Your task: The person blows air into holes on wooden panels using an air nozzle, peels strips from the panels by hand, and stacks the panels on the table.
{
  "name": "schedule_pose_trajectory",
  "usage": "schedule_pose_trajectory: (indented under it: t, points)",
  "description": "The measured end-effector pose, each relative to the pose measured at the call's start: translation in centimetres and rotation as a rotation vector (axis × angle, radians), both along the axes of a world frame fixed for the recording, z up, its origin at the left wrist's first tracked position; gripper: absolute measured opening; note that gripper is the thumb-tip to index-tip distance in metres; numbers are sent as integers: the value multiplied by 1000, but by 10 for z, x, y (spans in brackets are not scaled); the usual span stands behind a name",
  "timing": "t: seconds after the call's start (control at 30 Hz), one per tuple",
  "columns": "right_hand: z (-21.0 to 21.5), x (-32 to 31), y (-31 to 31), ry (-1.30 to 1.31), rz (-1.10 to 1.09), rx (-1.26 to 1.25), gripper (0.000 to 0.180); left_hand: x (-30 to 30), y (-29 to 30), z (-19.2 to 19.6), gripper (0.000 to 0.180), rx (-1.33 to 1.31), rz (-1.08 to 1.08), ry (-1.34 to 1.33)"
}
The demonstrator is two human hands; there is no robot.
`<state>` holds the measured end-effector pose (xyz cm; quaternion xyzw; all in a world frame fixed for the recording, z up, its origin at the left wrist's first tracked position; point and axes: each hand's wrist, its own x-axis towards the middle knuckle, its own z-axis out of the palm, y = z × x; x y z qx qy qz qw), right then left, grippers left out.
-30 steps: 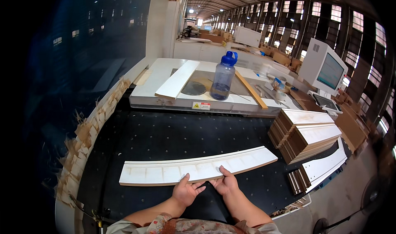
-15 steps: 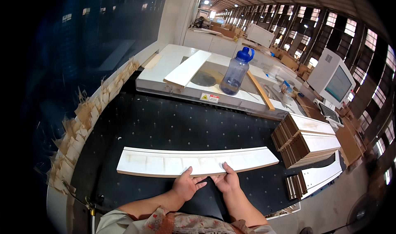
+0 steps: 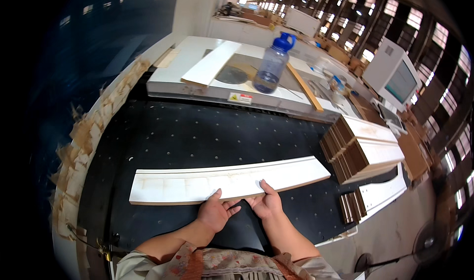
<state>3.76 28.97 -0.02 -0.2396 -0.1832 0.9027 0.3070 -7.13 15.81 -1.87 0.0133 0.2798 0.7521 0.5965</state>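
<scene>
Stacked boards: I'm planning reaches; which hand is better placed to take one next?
Probably the right hand: it's nearer the stacked boards than the left hand, though both hold the white board.

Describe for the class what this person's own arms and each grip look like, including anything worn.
The left grip and right grip are bare hands, with no gloves visible. The left forearm and right forearm are bare too, with no watch visible. Pale greyish sleeves sit further up, beside a patterned garment with reddish-brown motifs.
</scene>
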Motion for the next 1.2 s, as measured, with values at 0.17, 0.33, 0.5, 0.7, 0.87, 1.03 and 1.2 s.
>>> schedule_pose_trajectory:
  t: [0.17,0.33,0.5,0.7,0.87,1.03,1.2]
  points:
    - [-5,1,4,20,-21,-35,44,3,2,5,39,8,20,46]
    - [-12,1,4,196,43,30,45,0,6,3,36,49,39,1]
    - [-9,-3,-1,180,-100,-46,49,2,7,4,35,60,38,119]
    - [-1,-6,-6,51,-68,-70,43,-14,2,-8,39,96,-13,83]
    - [-7,-4,-2,112,-99,-210,38,-10,7,-4,41,96,-30,108]
    - [-25,-26,-3,137,-106,-263,30,-18,3,-7,46,92,-39,156]
    - [-28,-31,-5,151,-152,-284,28,-20,3,-8,48,29,-21,192]
